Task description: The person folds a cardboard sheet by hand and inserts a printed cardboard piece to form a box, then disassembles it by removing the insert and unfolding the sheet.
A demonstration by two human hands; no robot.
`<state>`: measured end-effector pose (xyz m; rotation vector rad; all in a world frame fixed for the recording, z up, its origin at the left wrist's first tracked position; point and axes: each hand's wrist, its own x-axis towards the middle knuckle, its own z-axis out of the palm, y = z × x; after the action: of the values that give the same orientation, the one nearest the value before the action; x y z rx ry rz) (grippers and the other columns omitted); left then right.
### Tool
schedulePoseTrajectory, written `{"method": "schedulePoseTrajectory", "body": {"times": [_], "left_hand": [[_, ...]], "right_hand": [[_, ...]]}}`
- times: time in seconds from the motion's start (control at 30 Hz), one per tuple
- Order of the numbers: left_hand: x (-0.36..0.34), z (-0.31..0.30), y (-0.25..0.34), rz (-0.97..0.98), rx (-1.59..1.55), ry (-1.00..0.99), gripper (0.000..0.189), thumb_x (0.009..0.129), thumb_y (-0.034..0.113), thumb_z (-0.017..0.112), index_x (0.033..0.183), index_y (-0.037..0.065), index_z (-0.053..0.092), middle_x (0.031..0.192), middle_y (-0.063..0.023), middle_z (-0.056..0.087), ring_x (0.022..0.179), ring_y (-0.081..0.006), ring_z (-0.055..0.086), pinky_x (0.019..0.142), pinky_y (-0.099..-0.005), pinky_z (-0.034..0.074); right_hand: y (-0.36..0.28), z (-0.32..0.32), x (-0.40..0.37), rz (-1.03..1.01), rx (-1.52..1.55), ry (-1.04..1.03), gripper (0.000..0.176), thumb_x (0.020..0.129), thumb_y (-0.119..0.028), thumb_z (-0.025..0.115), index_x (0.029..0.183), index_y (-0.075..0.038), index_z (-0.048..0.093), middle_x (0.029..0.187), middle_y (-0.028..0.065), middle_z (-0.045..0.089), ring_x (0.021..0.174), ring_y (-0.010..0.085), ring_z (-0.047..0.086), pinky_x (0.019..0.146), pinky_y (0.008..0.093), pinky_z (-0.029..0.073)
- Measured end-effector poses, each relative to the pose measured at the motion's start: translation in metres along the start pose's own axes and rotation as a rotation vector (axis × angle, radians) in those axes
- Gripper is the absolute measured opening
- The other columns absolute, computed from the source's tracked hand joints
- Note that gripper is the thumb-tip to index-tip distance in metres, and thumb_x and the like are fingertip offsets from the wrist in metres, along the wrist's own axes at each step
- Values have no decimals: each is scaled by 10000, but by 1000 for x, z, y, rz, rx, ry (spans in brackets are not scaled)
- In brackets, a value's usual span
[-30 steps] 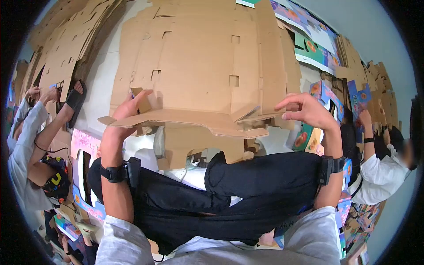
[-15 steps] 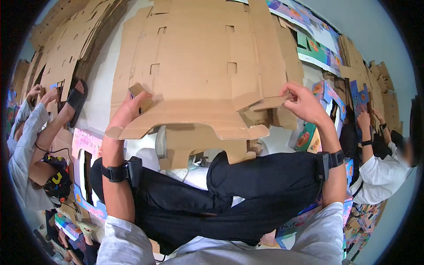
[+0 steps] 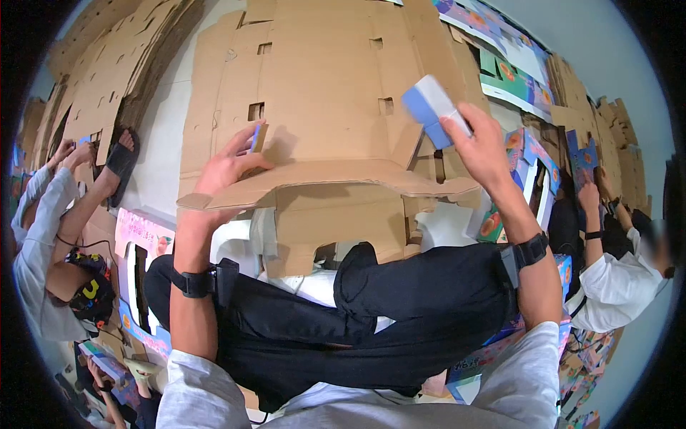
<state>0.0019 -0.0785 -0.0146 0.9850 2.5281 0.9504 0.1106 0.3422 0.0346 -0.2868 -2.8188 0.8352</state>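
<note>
A large brown cardboard blank (image 3: 318, 93) with small cut slots lies spread in front of my legs. Its near side panel (image 3: 343, 171), with a curved cut-out edge, stands folded up. My left hand (image 3: 223, 171) is behind the panel's left end, thumb and fingers closed on a narrow end flap (image 3: 259, 138) that shows a blue edge. Over at the right, my right hand (image 3: 480, 143) pinches a flap (image 3: 432, 107) between thumb and fingers. That flap is turned up, showing its blue and white printed face, slightly blurred.
More cardboard (image 3: 336, 222) lies under the blank, close to my knees. Tall cardboard stacks (image 3: 107, 79) stand at the left, beside a person's foot (image 3: 123, 161). Printed boxes (image 3: 146, 236) flank me on both sides. Another person (image 3: 614, 264) works at the right.
My right hand has swung the right flap up, so its printed side faces me. My left hand has moved right and slightly up with its flap. The near panel has tilted up and shifted right.
</note>
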Motion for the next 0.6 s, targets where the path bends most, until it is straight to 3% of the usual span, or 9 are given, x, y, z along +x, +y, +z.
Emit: {"method": "schedulePoseTrajectory", "body": {"times": [0.17,0.23,0.27,0.33,0.53,0.6], "left_hand": [[0,5,4,47,-10,8,358,845,202,781,1181,89,834,1673,-198,498,1382,-403,639,1133,-475,530],[0,5,2,32,-39,-8,376,849,213,773,1201,100,842,1661,-198,515,1388,-400,636,1127,-480,534],[0,5,-1,122,12,47,365,850,204,773,1193,104,847,1650,-195,530,1384,-395,639,1121,-481,538],[2,7,-2,300,114,157,344,853,186,772,1179,112,856,1628,-189,558,1376,-387,647,1111,-481,547],[-15,-8,62,318,336,300,345,810,85,736,1122,138,873,1527,-163,649,1283,-330,688,985,-407,607],[-20,-7,76,437,334,315,352,778,107,750,1106,137,873,1499,-152,670,1240,-319,698,962,-398,606]], "right_hand": [[-29,-4,-2,165,331,16,154,1023,-133,624,1110,-21,684,923,122,728,646,204,684,588,364,537],[-32,-2,-4,69,446,64,129,1010,-94,598,1080,-26,682,867,70,703,623,144,659,554,328,517],[-30,-2,-5,27,494,76,122,1004,-78,587,1066,-28,679,846,48,691,616,121,647,542,313,507],[-21,-2,-4,-24,552,59,112,990,-61,576,1039,-31,671,827,20,665,617,99,624,540,294,488],[-25,-21,-9,-146,477,305,89,989,-66,559,969,-43,643,801,-24,596,637,27,492,550,220,364],[-16,-30,-6,-221,411,375,85,962,-72,574,924,-29,637,801,-17,592,646,51,489,578,252,377]]}}
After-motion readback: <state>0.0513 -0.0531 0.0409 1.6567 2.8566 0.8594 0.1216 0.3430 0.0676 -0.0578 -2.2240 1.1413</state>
